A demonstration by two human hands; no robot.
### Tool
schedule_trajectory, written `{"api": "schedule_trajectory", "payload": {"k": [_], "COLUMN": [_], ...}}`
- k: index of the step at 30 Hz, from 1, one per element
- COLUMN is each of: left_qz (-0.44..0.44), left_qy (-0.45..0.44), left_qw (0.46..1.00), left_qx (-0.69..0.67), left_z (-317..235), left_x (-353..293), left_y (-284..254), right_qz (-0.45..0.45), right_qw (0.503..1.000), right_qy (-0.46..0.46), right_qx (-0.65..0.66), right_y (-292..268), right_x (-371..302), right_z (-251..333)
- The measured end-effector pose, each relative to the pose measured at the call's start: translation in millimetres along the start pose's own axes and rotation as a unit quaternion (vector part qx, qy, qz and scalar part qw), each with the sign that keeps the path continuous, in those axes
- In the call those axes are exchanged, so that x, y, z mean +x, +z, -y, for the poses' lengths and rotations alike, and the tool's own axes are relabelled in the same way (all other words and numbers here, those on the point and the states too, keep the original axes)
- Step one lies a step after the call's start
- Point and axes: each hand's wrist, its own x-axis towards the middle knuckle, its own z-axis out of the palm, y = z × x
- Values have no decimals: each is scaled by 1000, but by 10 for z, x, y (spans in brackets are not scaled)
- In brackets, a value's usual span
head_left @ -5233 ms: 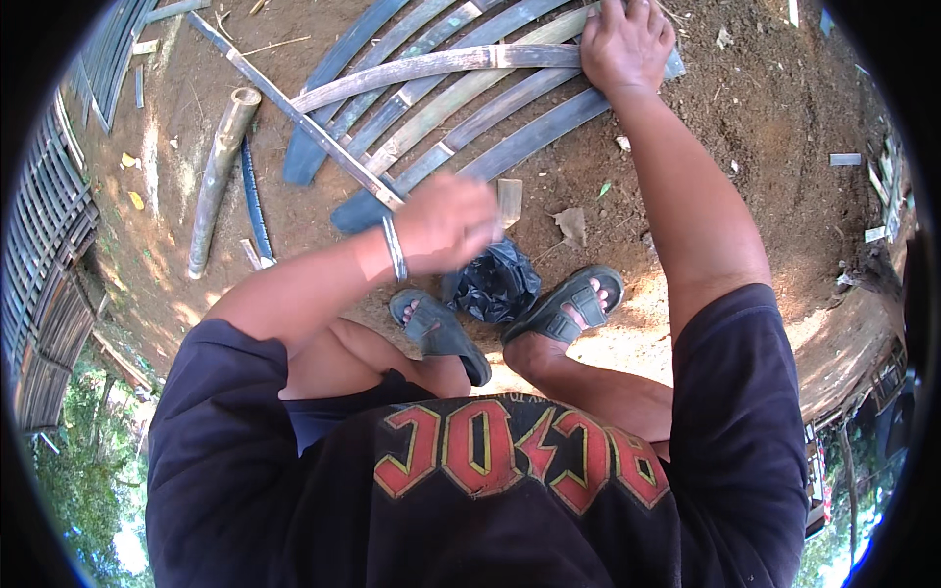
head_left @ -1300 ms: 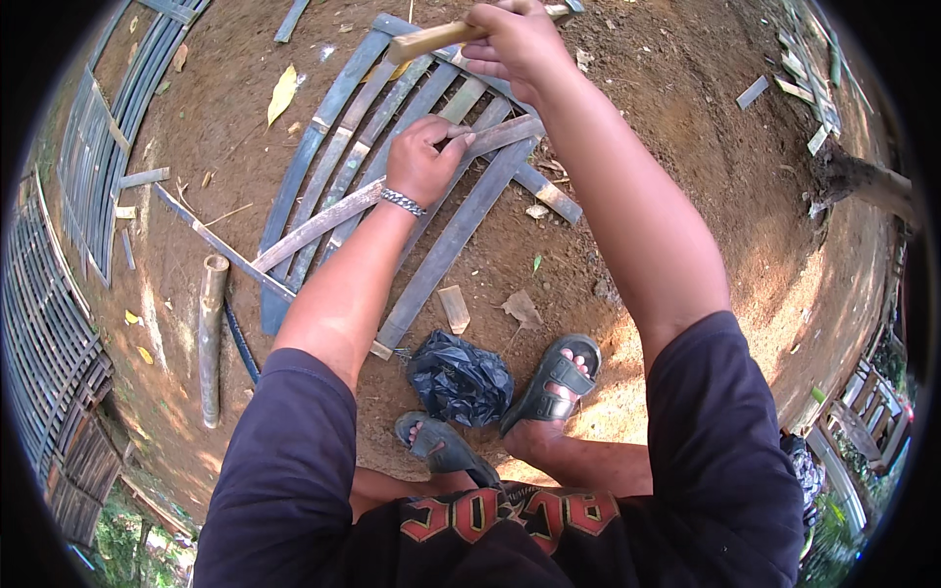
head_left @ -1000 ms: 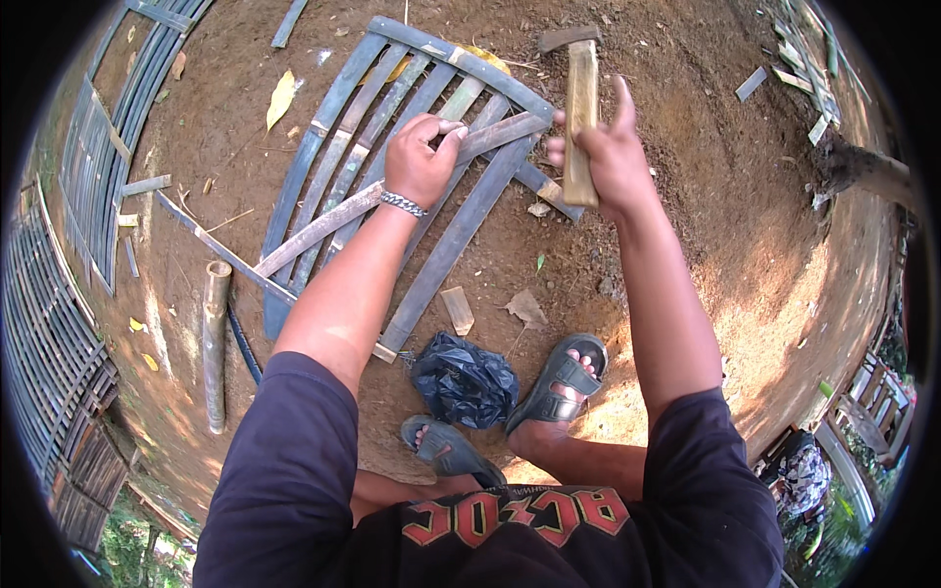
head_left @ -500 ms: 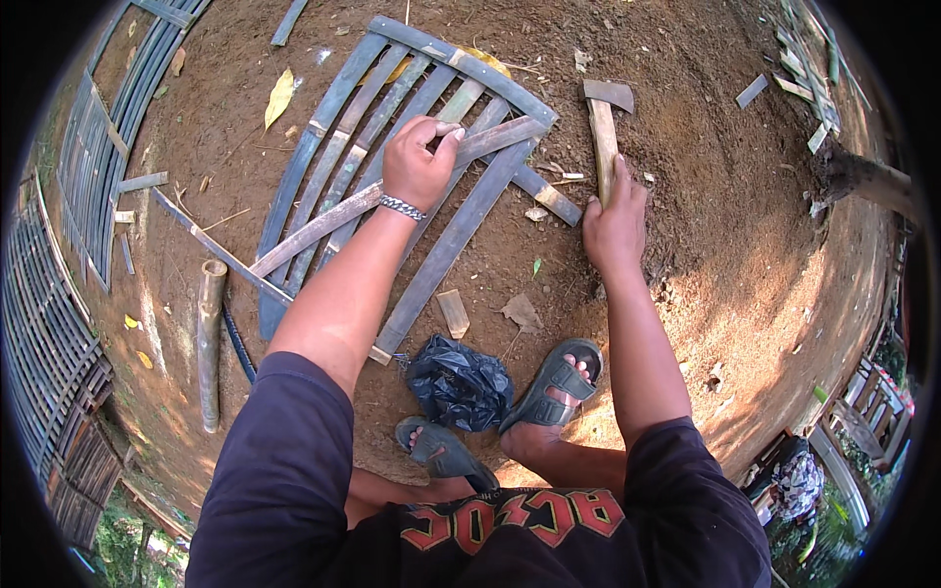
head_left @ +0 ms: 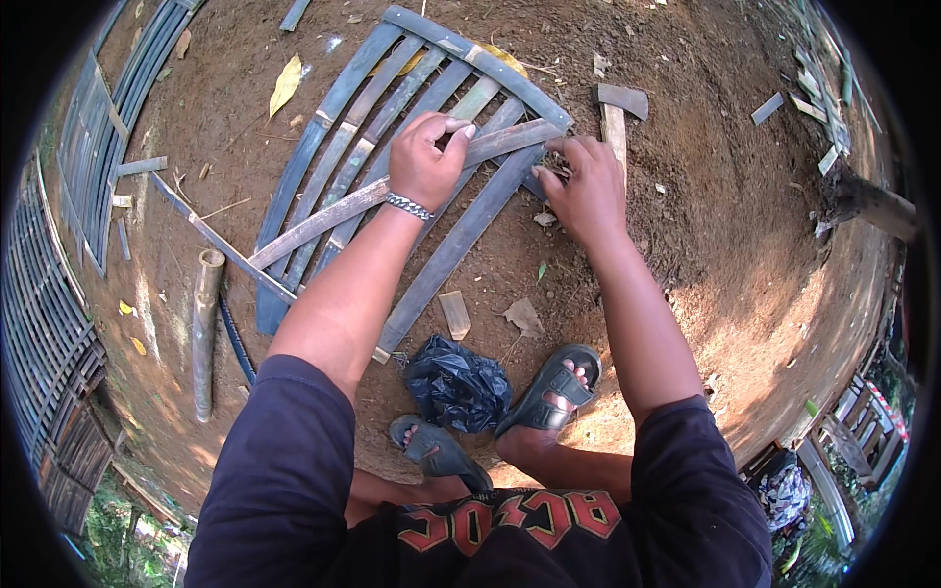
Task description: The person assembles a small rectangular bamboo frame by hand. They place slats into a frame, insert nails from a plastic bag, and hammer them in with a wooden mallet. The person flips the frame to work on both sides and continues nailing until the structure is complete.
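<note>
A fan-shaped panel of dark bamboo slats (head_left: 365, 150) lies on the soil, with a pale diagonal strip (head_left: 323, 218) across it. Over the strip's upper half is my left hand (head_left: 426, 167), closed, thumb and forefinger close together; whatever they may hold is too small to make out. My right hand (head_left: 591, 191) is at the panel's right corner, near the strip's end, thumb and forefinger apart and nothing visible between them. Just beyond it lies a hatchet (head_left: 621, 101), its wooden handle partly hidden behind that hand.
A black plastic bag (head_left: 457, 382) sits by my sandalled feet, with a short wood piece (head_left: 455, 315) above it. To the left are a bamboo pole (head_left: 207, 333) and larger slatted panels (head_left: 44, 333). A stump (head_left: 867, 201) and bamboo scraps (head_left: 818, 93) stand at right.
My right hand has let go of the hatchet handle and moved left to the panel's corner. The hatchet stays on the ground. My left hand keeps its place on the strip.
</note>
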Motion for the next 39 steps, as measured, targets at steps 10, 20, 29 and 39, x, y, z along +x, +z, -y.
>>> {"api": "schedule_trajectory", "payload": {"k": [10, 20, 29, 39], "left_qz": [-2, 79, 101, 96], "left_qy": [7, 15, 39, 52], "left_qw": [1000, 997, 993, 992], "left_qx": [-11, 9, 47, 60], "left_z": [26, 8, 41, 53], "left_x": [4, 28, 19, 16], "left_y": [15, -43, -11, 6], "right_qz": [-26, -32, -73, -109], "right_qw": [999, 999, 995, 991], "right_qy": [-25, -6, 11, 25], "right_qx": [-2, 26, 64, 70], "right_y": [278, 253, 253, 294], "right_x": [-401, -419, -569, -689], "right_z": [-139, -57, -104, -132]}}
